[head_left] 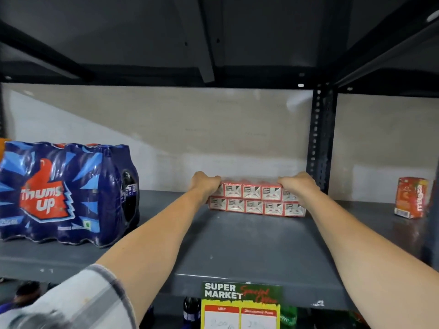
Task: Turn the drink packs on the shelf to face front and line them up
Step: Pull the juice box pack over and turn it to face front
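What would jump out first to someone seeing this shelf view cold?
Both bare arms reach to the back of the grey shelf, where the left hand and right hand grip the two ends of a shrink-wrapped red-and-white carton pack. At the left stands a big blue Thums Up bottle pack, and far right a lone orange carton.

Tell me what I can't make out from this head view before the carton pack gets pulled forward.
- Carton pack: upper end corners hidden under left hand and right hand; print too small.
- Thums Up pack: left side cut off by frame edge.
- Price tag: handwriting blurred, bottom cut off.
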`<state>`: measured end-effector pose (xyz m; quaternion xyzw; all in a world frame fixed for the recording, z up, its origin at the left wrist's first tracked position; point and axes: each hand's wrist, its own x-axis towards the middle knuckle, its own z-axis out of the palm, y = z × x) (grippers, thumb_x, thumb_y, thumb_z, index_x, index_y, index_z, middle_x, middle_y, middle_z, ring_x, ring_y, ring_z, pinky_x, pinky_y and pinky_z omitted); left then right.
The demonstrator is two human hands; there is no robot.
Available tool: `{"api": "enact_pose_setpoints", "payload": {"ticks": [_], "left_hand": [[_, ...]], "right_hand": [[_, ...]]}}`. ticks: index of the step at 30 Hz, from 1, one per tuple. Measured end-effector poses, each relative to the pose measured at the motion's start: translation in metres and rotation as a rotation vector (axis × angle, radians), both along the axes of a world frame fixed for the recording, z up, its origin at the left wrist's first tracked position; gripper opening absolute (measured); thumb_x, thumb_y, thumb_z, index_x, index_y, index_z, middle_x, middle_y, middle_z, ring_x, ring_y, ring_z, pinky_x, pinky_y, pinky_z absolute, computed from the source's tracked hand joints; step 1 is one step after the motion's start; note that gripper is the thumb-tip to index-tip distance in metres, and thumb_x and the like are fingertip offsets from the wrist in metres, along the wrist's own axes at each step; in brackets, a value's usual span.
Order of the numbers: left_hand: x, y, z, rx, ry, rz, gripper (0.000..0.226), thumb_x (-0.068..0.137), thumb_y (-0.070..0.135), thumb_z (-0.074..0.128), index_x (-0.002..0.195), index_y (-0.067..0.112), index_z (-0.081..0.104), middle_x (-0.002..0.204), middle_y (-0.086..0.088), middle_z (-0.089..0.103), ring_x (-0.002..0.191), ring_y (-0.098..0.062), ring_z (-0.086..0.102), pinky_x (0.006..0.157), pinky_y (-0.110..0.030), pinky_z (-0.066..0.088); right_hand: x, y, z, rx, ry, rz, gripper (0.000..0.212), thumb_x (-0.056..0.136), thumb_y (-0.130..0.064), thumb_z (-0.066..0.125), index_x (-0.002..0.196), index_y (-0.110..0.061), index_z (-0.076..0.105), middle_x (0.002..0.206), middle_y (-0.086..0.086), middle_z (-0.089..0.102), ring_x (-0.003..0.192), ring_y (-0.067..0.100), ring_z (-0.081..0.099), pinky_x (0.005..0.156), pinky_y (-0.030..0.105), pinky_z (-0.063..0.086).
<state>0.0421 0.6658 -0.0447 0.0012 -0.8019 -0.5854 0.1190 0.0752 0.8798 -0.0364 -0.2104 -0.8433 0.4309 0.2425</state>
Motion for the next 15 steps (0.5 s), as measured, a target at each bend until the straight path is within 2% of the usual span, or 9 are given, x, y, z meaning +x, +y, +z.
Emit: {"api": "enact_pose_setpoints", "payload": {"ticks": [2, 4, 6, 9, 12, 15], "left_hand": [[0.000, -0.010, 0.000, 0.031, -0.006, 0.032, 0.035, 0.087, 0.026, 0.064, 0.106, 0.000, 0.050, 0.102, -0.016, 0.068, 0.090, -0.031, 0.069, 0.081, -0.045, 0.060], [-0.001, -0.022, 0.001, 0.055, -0.001, 0.058, 0.027, 0.084, 0.022, 0.069, 0.084, 0.004, 0.049, 0.098, -0.016, 0.069, 0.088, -0.031, 0.070, 0.080, -0.047, 0.060], [0.000, -0.035, 0.002, 0.060, 0.010, 0.054, 0.025, 0.081, 0.016, 0.074, 0.084, 0.001, 0.055, 0.100, -0.019, 0.071, 0.089, -0.031, 0.070, 0.081, -0.047, 0.060], [0.003, -0.052, 0.003, -0.003, 0.053, 0.033, 0.030, 0.076, 0.012, 0.079, 0.097, -0.005, 0.066, 0.101, -0.021, 0.072, 0.089, -0.030, 0.069, 0.084, -0.044, 0.059], [0.016, -0.058, 0.003, -0.178, 0.078, 0.049, 0.020, 0.073, 0.016, 0.082, 0.079, 0.006, 0.066, 0.098, -0.015, 0.073, 0.087, -0.027, 0.067, 0.084, -0.038, 0.055], [0.033, -0.065, 0.004, -0.339, 0.128, 0.081, 0.027, 0.066, 0.018, 0.088, 0.073, 0.009, 0.063, 0.094, -0.012, 0.073, 0.087, -0.026, 0.068, 0.082, -0.035, 0.055]], "right_hand": [[-0.005, -0.006, 0.000, -0.058, 0.031, 0.035, 0.020, 0.086, -0.025, 0.068, 0.088, -0.008, 0.057, 0.100, 0.013, 0.072, 0.090, 0.032, 0.071, 0.083, 0.045, 0.060], [-0.007, -0.012, 0.001, -0.107, 0.071, 0.078, 0.018, 0.087, -0.021, 0.067, 0.090, -0.007, 0.056, 0.097, 0.014, 0.073, 0.088, 0.032, 0.073, 0.083, 0.047, 0.060], [-0.005, -0.018, 0.003, -0.152, 0.098, 0.116, 0.020, 0.086, -0.018, 0.070, 0.092, -0.006, 0.056, 0.093, 0.016, 0.073, 0.084, 0.034, 0.074, 0.080, 0.051, 0.061], [0.013, -0.021, 0.008, -0.215, 0.097, 0.165, 0.033, 0.081, -0.014, 0.080, 0.102, -0.002, 0.058, 0.090, 0.015, 0.072, 0.082, 0.031, 0.073, 0.073, 0.049, 0.062], [0.032, -0.022, 0.013, -0.249, 0.114, 0.203, 0.045, 0.074, -0.005, 0.085, 0.108, -0.004, 0.054, 0.096, 0.013, 0.067, 0.084, 0.027, 0.068, 0.057, 0.036, 0.055], [0.046, -0.024, 0.014, -0.269, 0.149, 0.237, 0.079, 0.069, 0.005, 0.084, 0.134, -0.011, 0.041, 0.119, 0.012, 0.057, 0.098, 0.028, 0.060, 0.062, 0.034, 0.049]]}}
